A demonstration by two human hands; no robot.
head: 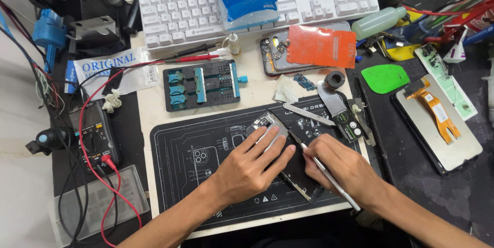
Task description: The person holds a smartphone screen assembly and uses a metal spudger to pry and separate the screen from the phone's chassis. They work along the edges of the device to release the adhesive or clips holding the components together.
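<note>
black mat (pixel 206 176) with white line drawings; white keyboard (pixel 180 6); orange film (pixel 321 46); green pad (pixel 385 78)

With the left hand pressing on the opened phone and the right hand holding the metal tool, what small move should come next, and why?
Probably slide the tool tip a little further along the phone edge. The left hand lies flat on the phone and pins it to the mat, and the right hand holds the tool like a pen with its tip at the phone's right side. Whether the tip is under a part is unclear.
</note>
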